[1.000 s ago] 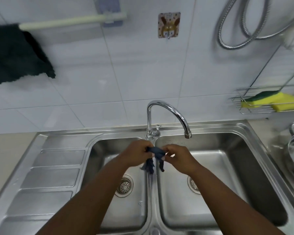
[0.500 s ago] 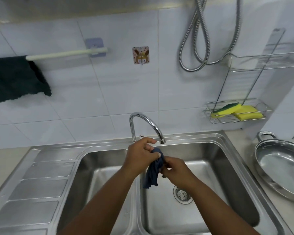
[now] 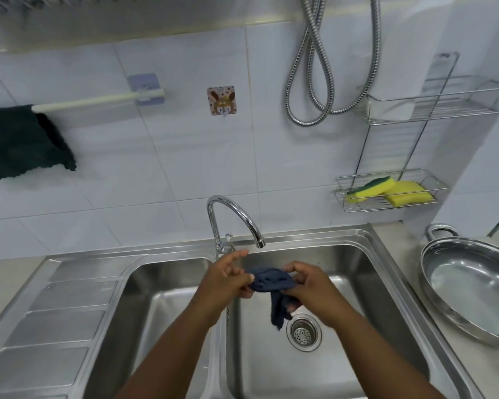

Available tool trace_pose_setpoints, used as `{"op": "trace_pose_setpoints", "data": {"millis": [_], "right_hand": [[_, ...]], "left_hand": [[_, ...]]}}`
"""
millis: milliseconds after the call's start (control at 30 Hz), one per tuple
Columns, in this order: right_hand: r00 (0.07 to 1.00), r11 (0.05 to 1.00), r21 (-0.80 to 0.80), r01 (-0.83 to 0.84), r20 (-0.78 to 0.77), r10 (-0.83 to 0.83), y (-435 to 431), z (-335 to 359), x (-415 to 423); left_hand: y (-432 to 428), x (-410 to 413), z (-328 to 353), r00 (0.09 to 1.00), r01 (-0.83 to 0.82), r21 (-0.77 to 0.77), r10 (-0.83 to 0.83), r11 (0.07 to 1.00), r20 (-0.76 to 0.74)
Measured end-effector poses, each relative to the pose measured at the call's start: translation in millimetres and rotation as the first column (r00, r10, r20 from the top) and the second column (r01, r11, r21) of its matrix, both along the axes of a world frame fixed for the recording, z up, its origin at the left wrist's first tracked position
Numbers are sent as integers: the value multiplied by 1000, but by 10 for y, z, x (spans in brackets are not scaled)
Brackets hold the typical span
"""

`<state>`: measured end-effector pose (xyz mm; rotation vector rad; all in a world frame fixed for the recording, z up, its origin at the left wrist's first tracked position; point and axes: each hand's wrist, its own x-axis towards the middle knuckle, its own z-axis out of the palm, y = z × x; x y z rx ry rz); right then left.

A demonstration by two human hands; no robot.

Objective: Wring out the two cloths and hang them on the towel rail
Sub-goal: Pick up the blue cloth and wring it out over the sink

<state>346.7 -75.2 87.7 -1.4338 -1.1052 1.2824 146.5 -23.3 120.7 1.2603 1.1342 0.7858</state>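
1. Left hand (image 3: 225, 283) and right hand (image 3: 308, 286) are over the right basin of the sink (image 3: 386, 272), each pinching one end of the blue cloth (image 3: 271, 283). Half a second ago the hands were touching, with the cloth bunched and hanging between them; now they are apart and the cloth is stretched sideways.
2. Left hand: thumb and lower fingers closed on the cloth's left edge, index finger lifted free and pointing toward the tap. Right hand: fingers curled shut on the right edge.
3. A loose tail of the cloth hangs below the right hand, its tip just above the drain strainer (image 3: 303, 332). Earlier it hung under the left hand, near the divider between the basins.
4. Tap (image 3: 231, 217) spout ends just behind the hands; no water visible.
5. Steel pan (image 3: 473, 286) stands on the surface right of the sink, as before.
6. On the wall: wire rack (image 3: 386, 207) with yellow sponges (image 3: 392, 190), and the towel rail (image 3: 98, 99) at left.
7. Dark green cloth (image 3: 20, 142) hangs over the rail's left part, unchanged; the rail's right part is bare.
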Motion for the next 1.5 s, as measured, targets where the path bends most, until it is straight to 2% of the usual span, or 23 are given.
{"op": "trace_pose_setpoints", "data": {"millis": [67,133,233,267,300,400,433,467,500,567,633,700,767,867,967,1033,1100,1167,1233,1300,1400,1467,1500], "right_hand": [[997,998,-47,-28,-76,25,29,80,107],[990,993,-80,-81,-120,71,41,130,128],[984,987,-104,-120,-143,105,31,177,54],[984,988,-103,-115,-148,99,33,184,32],[983,990,-101,-103,-160,87,31,189,14],[980,994,-88,-69,-190,52,15,170,-3],[983,994,-87,-67,-176,51,6,157,1],[986,994,-86,-71,-155,57,-2,145,10],[989,993,-86,-80,-128,68,-10,136,24],[992,988,-102,-112,-64,106,-30,125,69],[985,975,-140,-173,-24,171,-58,116,131],[967,953,-166,-253,-72,244,-84,93,214],[929,928,-180,-327,-241,281,-100,40,306],[798,883,-203,-424,-545,258,-85,-59,355],[727,768,-251,-589,-579,369,-44,-136,241],[723,706,-313,-636,-562,402,-29,-202,163],[777,697,-393,-599,-493,390,-18,-281,139],[848,688,-497,-528,-346,401,-14,-332,111],[904,700,-587,-408,-151,400,-4,-378,73],[904,745,-613,-264,112,413,-5,-392,0],[752,803,-552,-222,427,502,-3,-512,-63],[552,846,-475,-242,650,523,-30,-622,-76],[423,882,-388,-267,775,469,-56,-671,-73]], "left_hand": [[-41,-33,-68,979,151,-26,-153,988,-137],[-100,23,-108,898,326,-39,-323,944,-298],[-153,169,-124,778,486,33,-415,873,-472],[-156,197,-133,778,505,27,-442,863,-447],[-157,207,-147,800,513,-18,-486,858,-353],[-154,196,-260,819,574,-166,-563,802,114],[-151,203,-309,814,581,-194,-560,791,152],[-148,217,-346,823,568,-225,-553,792,129],[-143,237,-369,834,545,-253,-549,799,61],[-109,272,-403,810,507,-244,-554,827,-192],[-45,290,-416,680,544,-124,-522,830,-515],[3,319,-411,542,641,36,-419,766,-729],[38,335,-395,474,719,131,-344,683,-811],[80,350,-401,340,816,165,-228,555,-913],[71,458,-385,317,894,266,-89,361,-944],[47,516,-379,290,929,270,-44,251,-956],[58,517,-396,213,968,212,6,135,-977],[109,477,-489,163,983,167,54,77,-985],[169,472,-643,173,978,178,58,107,-983],[202,473,-727,153,961,153,18,231,-988],[162,512,-903,118,936,97,-43,338,-992],[112,565,-972,89,899,15,-148,437,-985],[106,599,-993,74,869,-50,-228,492,-971]]}}
